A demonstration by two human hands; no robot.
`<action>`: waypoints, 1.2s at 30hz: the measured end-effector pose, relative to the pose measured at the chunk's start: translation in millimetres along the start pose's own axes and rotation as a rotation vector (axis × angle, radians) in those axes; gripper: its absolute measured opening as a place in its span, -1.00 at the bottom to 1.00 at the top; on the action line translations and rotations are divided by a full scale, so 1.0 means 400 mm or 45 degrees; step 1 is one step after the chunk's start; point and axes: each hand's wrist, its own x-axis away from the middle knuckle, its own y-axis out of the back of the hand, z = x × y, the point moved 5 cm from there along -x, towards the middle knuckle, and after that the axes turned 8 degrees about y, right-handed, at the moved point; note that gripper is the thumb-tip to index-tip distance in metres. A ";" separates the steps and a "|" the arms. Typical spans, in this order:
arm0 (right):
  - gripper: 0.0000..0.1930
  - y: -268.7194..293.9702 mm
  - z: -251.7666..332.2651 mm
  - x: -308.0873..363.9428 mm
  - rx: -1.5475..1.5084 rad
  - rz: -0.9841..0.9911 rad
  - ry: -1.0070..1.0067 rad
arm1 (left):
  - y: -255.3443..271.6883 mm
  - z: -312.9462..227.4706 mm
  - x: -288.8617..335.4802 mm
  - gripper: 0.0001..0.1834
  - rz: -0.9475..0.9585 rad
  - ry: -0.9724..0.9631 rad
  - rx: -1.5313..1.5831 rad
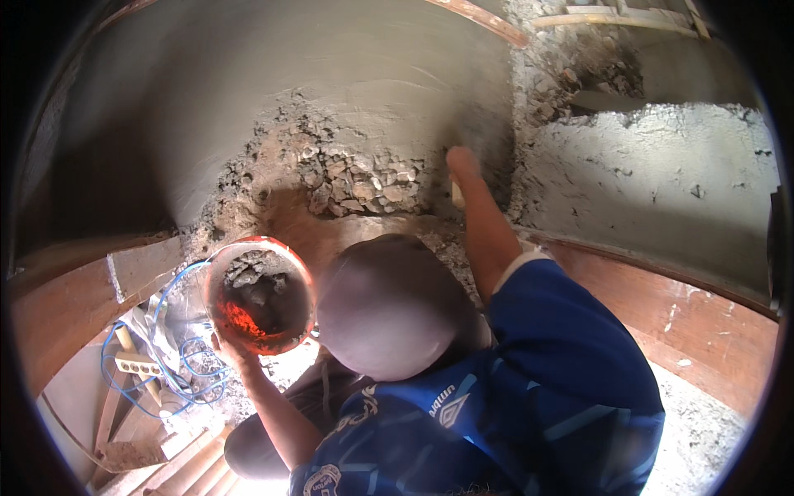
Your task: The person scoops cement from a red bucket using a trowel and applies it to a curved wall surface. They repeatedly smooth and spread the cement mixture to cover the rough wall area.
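Note:
My left hand (236, 351) grips a red-orange bucket (306, 277) by its lower side, fingers partly hidden under it. Lumpy grey mortar (256, 277) lies inside, with light glowing through the bucket's wall. Stretched forward, my right hand (465, 165) is closed round the pale handle (457, 197) of what looks like a trowel. Its blade is lost in a dark blur against the grey mortar-coated wall (372, 50). Left of that hand, a patch of bare rubble stone (364, 183) shows, with rough mortar around it.
A white multi-socket power strip (137, 364) and tangled blue cable (178, 376) lie at the lower left. Wooden boards (662, 306) run along the right side and another board (66, 306) along the left. A rounded grey shape (397, 306) sits between my arms.

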 end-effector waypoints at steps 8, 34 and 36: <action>-0.67 -0.025 -0.208 -0.106 -0.664 -0.130 -0.318 | -0.019 0.027 -0.009 -0.60 0.004 0.002 -0.092; -0.81 0.334 0.658 -0.169 -1.071 0.270 0.358 | 0.003 0.015 -0.024 -0.74 -0.055 -0.027 0.032; -0.79 0.313 0.537 -0.191 -1.474 0.132 0.145 | -0.001 0.022 -0.026 -0.73 -0.023 -0.020 0.012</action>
